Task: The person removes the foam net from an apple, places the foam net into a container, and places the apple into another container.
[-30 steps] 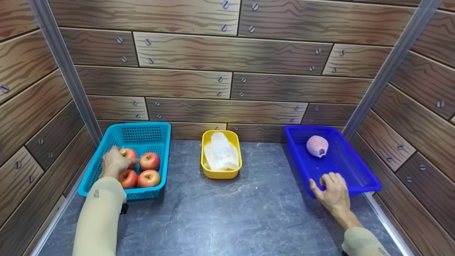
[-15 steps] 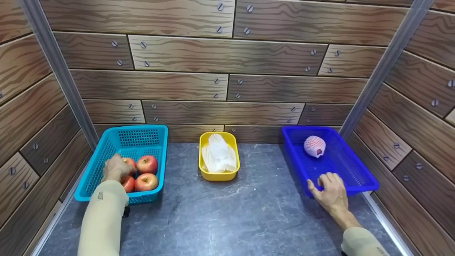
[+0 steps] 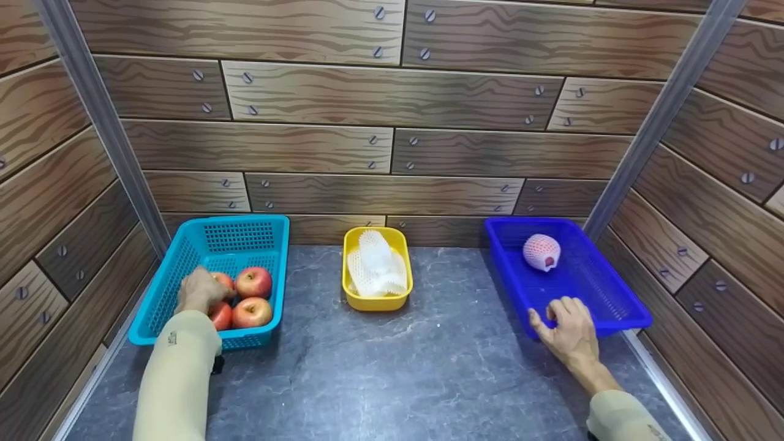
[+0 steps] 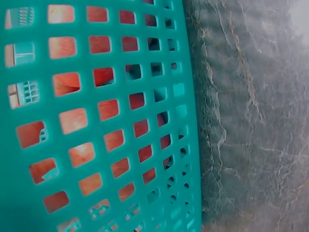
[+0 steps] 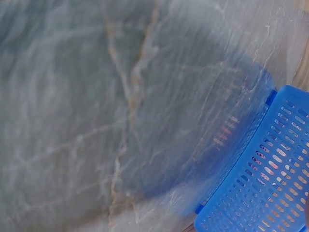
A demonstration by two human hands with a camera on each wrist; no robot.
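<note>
My left hand [image 3: 199,289] is down inside the teal basket [image 3: 245,340], its fingers around a red apple [image 3: 224,280] at the back left of the group; the fingertips are hidden. Beside it lie other apples: one at the back right [image 3: 253,282], a paler one in front [image 3: 252,313] and a partly covered one [image 3: 221,316]. In the left wrist view, red shows through the holes of the basket wall [image 4: 96,125]. My right hand [image 3: 571,327], fingers loosely curled and holding nothing, is at the front rim of the blue basket [image 3: 618,327]. A net-wrapped apple [image 3: 542,252] lies inside that basket.
A small yellow tub [image 3: 377,304] with white foam net sleeves [image 3: 380,269] stands between the two baskets. The dark marbled tabletop [image 3: 367,380] lies in front. Wood-patterned walls [image 3: 306,141] enclose the back and sides.
My left hand has settled lower over the back-left apple and its thumb has drawn in. The view has shifted slightly. My right hand stays at the blue basket's rim.
</note>
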